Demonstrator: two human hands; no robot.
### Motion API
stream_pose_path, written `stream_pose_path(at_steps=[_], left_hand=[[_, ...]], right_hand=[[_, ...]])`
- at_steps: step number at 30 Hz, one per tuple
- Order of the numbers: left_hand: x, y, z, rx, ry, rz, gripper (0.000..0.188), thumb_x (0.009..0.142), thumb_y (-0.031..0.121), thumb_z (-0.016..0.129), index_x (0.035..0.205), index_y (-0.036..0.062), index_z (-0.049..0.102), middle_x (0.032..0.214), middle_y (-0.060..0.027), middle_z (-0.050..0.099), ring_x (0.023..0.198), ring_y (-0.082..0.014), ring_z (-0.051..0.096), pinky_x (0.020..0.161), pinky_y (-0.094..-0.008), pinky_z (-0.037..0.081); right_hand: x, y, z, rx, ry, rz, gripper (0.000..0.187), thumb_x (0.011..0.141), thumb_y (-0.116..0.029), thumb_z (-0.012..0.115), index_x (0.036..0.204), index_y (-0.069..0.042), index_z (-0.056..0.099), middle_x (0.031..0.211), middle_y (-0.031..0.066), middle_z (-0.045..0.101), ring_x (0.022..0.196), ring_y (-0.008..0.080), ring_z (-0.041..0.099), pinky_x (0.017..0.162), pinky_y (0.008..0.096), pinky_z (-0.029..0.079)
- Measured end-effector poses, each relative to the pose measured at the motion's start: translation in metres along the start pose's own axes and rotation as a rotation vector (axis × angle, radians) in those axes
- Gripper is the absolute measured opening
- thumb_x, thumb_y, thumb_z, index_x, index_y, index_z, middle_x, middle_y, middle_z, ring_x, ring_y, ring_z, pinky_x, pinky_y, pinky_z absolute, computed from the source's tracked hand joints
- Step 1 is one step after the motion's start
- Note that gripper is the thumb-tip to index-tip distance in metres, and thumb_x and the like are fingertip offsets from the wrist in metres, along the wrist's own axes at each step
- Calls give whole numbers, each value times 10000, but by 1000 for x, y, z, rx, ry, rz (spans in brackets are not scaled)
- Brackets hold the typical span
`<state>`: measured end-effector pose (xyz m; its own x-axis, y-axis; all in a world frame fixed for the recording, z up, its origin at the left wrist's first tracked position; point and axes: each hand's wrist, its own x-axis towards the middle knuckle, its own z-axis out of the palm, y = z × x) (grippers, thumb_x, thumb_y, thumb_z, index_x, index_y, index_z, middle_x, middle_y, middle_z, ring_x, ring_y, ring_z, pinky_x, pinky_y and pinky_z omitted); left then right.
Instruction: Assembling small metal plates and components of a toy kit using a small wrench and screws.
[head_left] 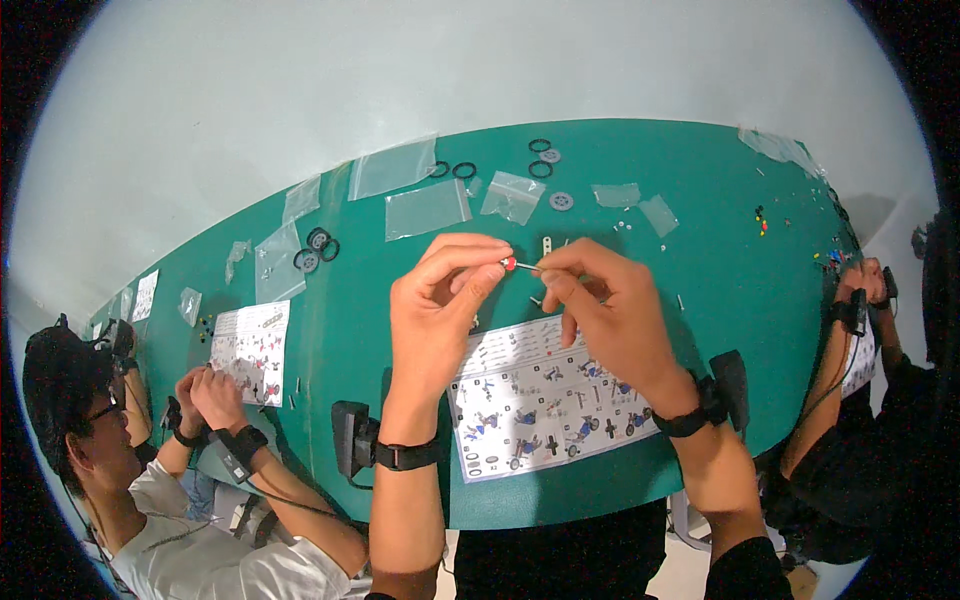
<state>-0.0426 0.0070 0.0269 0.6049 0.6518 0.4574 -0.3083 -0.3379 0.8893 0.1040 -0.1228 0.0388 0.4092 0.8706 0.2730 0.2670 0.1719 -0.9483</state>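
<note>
Over the middle of the green table, my left hand [440,295] pinches a small round red piece [509,264] between thumb and forefinger. From the right, my right hand [607,300] grips a thin silvery metal rod [527,267] with its fingertips. The rod's left end meets the red piece; whether it passes into it is too small to tell. Below both hands lies a printed instruction sheet [530,420] with drawings of model vehicles, its upper right partly covered by my right hand. Just behind the hands is a pale strip with holes [547,246].
Clear plastic bags [428,209], black rubber rings [464,170] and grey wheels [561,201] lie toward the far side. A co-worker [95,430] sits at left with another sheet [250,350]. At right, another person's hands [862,278] are near small coloured parts [830,262].
</note>
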Motion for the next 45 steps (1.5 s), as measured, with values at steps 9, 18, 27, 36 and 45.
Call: stream_pose_path(at_steps=[9, 18, 27, 36, 45], left_hand=[[-2, 5, 6, -122, 48, -126, 148, 961, 39, 659, 1092, -18, 694, 943, -120, 746, 866, -160, 699, 818, -295, 556], [-3, 5, 1, -253, -10, -200, 122, 954, -22, 656, 1068, -33, 699, 951, -135, 751, 869, -168, 724, 776, -276, 565], [-7, -1, -6, -332, -16, -136, 105, 919, -38, 694, 1022, -27, 713, 925, -128, 743, 815, -166, 722, 743, -283, 579], [-8, 1, -2, -515, -112, -146, 129, 887, -96, 692, 994, -36, 730, 904, -139, 721, 783, -175, 703, 690, -292, 570], [-7, -1, -2, -467, -65, -209, 103, 893, -84, 694, 980, -43, 733, 902, -138, 730, 786, -163, 701, 694, -293, 571]], right_hand=[[2, 6, -3, 149, -30, 21, 141, 1014, -122, 610, 1058, 3, 661, 756, 55, 647, 521, 81, 596, 458, 240, 475], [0, -2, -3, 105, -38, 63, 138, 1025, -102, 583, 1070, 7, 654, 771, 64, 631, 535, 91, 584, 461, 224, 459], [-3, -2, -5, 184, -66, 11, 140, 1011, -124, 607, 1035, -4, 676, 707, 42, 637, 508, 88, 596, 450, 237, 451], [1, -17, -22, 557, -311, 453, 180, 1014, -175, 593, 1012, -13, 671, 636, 20, 563, 450, 60, 424, 426, 211, 310], [1, -12, -14, 638, -328, 543, 209, 1047, -196, 551, 1040, -11, 650, 654, -16, 522, 493, 50, 443, 488, 194, 335]])
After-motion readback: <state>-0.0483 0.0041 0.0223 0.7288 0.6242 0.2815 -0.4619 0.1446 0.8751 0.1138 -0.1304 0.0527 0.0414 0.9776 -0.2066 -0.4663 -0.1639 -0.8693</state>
